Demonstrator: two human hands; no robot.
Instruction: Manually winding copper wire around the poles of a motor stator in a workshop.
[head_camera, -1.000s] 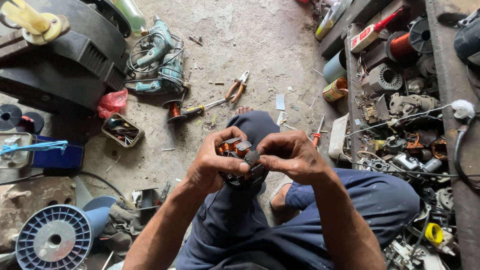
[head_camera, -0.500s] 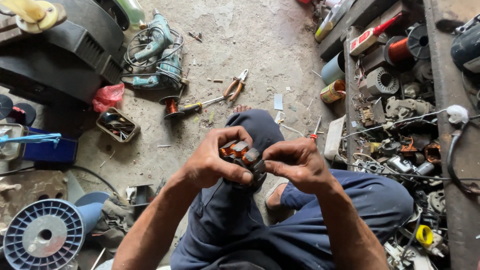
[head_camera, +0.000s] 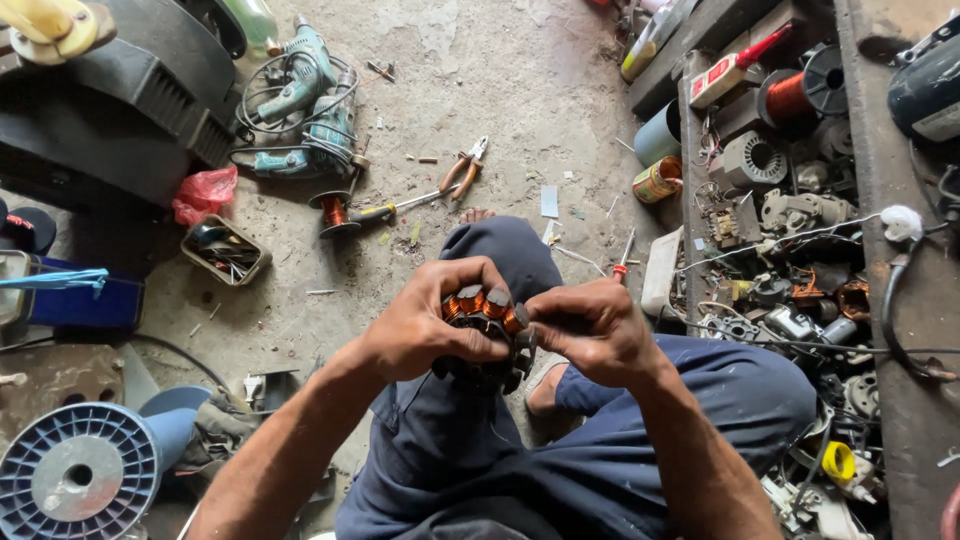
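The person sits on a concrete floor with knees drawn up in dark blue trousers, both hands meeting just above the lap. The left hand is closed around a small motor stator, a dark ring of poles wound with copper wire; its thumb lies across the lower part and its fingers curl over the far side. The right hand is curled shut at the stator's right edge, its fingertips pinching at one of the copper coils there. Whether they hold a loose wire end cannot be told.

On the floor beyond the knee lie orange-handled pliers, a screwdriver with a yellow handle, and a small spool of copper wire. Further off rest two teal power drills tangled in their cords. To the left sit a red plastic bag and a small open tin of bits. A large blue empty reel lies at the lower left. On the right, a low shelf carries motor parts, a big copper-wire spool and scattered scrap.
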